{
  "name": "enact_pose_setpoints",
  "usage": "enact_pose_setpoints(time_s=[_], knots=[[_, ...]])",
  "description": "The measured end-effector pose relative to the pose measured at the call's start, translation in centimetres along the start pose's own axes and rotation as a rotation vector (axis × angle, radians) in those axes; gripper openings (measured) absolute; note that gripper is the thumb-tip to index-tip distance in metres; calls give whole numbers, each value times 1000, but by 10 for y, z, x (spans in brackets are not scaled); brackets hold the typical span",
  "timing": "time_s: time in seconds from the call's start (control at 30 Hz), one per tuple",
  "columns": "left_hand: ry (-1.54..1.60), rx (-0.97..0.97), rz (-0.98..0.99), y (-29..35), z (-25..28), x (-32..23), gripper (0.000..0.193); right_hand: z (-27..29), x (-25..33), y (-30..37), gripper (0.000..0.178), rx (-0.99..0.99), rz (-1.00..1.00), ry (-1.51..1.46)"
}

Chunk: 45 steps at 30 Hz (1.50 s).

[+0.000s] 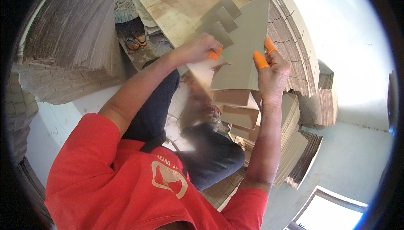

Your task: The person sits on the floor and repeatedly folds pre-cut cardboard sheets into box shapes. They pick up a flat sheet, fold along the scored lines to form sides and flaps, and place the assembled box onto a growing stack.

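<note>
A grey-brown cardboard partition (244, 46) is held up in front of me, tilted, its long panel joined with slotted cross pieces. Several cross pieces (219, 35) stick out along its left side, and more cardboard pieces (237, 116) hang below. My left hand (198, 49), with an orange finger cot, is closed in a pinch on a cross piece (212, 65) at the panel's left edge. Orange cots cover the thumb and a finger of my right hand (274, 70), which grips the panel's right edge. The fingers behind the panel are partly hidden.
A wooden board (181, 4) lies ahead. Tall cardboard stacks stand at the left (71, 36) and right (292, 44), with further bundles (324, 103) beyond my right arm. Orange-handled scissors (134, 44) lie beside the board. A pale wall (349, 23) bounds the right.
</note>
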<state>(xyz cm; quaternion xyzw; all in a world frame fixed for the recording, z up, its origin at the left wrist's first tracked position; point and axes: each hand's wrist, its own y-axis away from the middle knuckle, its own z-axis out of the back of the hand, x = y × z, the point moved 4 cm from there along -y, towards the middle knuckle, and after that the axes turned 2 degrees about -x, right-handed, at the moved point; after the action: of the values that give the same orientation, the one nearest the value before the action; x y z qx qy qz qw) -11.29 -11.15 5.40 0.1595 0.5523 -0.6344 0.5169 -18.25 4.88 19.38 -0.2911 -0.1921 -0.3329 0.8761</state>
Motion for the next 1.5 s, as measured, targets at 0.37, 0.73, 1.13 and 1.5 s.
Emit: enact_pose_setpoints(time_s=[0.37,0.73,1.13,1.5], knots=[[40,52,27,-6,-4,7,12,6,4,-8,35,185,-288,-196],[-83,83,75,-6,-5,0,18,-57,-25,30,18,490,7,417],[-650,197,-342,-34,-36,-41,88,35,-160,36,52,257,-455,474],[-442,529,-392,-72,-42,17,19,-25,-73,116,60,-1,169,593]])
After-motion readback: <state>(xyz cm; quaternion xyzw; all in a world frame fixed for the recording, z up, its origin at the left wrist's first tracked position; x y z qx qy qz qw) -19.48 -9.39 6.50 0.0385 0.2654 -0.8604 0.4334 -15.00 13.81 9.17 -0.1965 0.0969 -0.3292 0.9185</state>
